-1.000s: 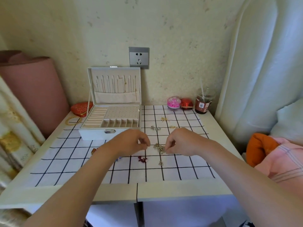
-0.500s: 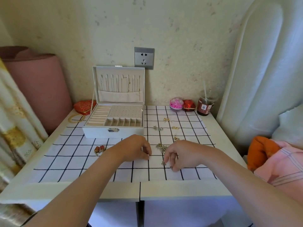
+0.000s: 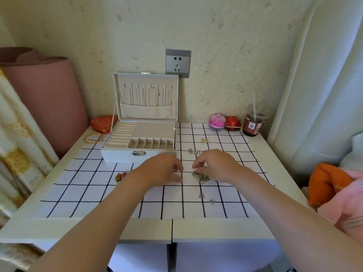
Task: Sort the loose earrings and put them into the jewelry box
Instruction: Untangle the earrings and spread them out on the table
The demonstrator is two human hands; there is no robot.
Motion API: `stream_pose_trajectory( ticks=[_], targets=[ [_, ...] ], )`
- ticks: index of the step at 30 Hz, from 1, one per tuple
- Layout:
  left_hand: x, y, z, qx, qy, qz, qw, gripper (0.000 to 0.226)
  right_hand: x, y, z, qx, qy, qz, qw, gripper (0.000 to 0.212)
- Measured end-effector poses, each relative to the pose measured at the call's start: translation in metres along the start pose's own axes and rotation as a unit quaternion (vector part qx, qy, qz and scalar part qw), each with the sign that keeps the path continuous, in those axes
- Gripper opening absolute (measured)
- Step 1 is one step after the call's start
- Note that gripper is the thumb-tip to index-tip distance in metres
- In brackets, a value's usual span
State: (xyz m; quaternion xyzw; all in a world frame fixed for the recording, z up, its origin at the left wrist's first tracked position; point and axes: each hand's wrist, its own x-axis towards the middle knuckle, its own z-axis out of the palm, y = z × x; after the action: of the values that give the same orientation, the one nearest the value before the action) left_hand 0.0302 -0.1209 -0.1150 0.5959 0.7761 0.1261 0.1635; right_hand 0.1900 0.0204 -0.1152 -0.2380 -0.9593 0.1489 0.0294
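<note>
Poking at one heap of earrings (image 3: 202, 176) on a checked cloth (image 3: 82, 193).
Curling right hand (image 3: 214, 165) fingers onto the heap, left hand (image 3: 163, 169) fingers beside it at 9 o'clock; too tiny to tell if pinching anything. Counting two loose bits (image 3: 201, 195) at 6 o'clock, red ones (image 3: 119, 176) half hidden behind the left arm (image 3: 117, 203), one open jewelry box (image 3: 141, 142) at 11 o'clock by a spotty wall (image 3: 235, 75).

One head-worn camera looks forward and down, close over the table (image 3: 216, 228).
</note>
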Motion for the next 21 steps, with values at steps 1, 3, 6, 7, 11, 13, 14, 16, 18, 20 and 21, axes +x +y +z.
stream_pose_trajectory(
  ticks=[1, 3, 6, 7, 11, 13, 14, 16, 18, 20, 21],
  targets=[
    [0.001, 0.002, -0.001, 0.000, 0.007, 0.010, 1.000, 0.033, 0.003, -0.001, 0.002, -0.013, 0.002, -0.005, 1.000, 0.015],
    [0.002, 0.007, -0.002, -0.010, 0.017, 0.025, 1.000, 0.030, 0.008, 0.000, 0.003, -0.029, 0.005, -0.010, 1.000, 0.014],
    [0.008, 0.014, 0.001, -0.024, 0.047, 0.035, 0.998, 0.026, 0.010, 0.004, -0.001, -0.030, 0.010, -0.005, 1.000, 0.014],
    [0.011, 0.017, 0.003, -0.031, 0.061, 0.038, 0.997, 0.026, 0.011, 0.007, -0.003, -0.016, 0.017, 0.002, 1.000, 0.013],
    [0.021, 0.031, 0.009, -0.087, 0.120, 0.050, 0.988, 0.032, 0.011, 0.016, -0.017, 0.141, 0.064, 0.047, 0.987, 0.006],
    [0.027, 0.040, 0.009, -0.123, 0.149, 0.053, 0.980, 0.029, 0.009, 0.017, -0.025, 0.243, 0.082, 0.070, 0.964, 0.006],
    [0.031, 0.044, 0.009, -0.146, 0.163, 0.048, 0.974, 0.027, 0.007, 0.018, -0.029, 0.280, 0.082, 0.083, 0.953, 0.007],
    [0.038, 0.051, 0.009, -0.192, 0.189, 0.030, 0.963, 0.022, 0.003, 0.020, -0.033, 0.332, 0.068, 0.112, 0.934, 0.009],
    [0.045, 0.055, 0.007, -0.224, 0.194, 0.016, 0.955, 0.019, -0.001, 0.025, -0.035, 0.380, 0.047, 0.139, 0.913, 0.012],
    [0.050, 0.056, 0.006, -0.230, 0.182, 0.003, 0.956, 0.012, -0.004, 0.032, -0.036, 0.415, 0.028, 0.151, 0.897, 0.015],
    [0.051, 0.056, 0.006, -0.225, 0.173, -0.004, 0.959, 0.012, -0.006, 0.034, -0.035, 0.406, 0.023, 0.148, 0.901, 0.015]
  ],
)
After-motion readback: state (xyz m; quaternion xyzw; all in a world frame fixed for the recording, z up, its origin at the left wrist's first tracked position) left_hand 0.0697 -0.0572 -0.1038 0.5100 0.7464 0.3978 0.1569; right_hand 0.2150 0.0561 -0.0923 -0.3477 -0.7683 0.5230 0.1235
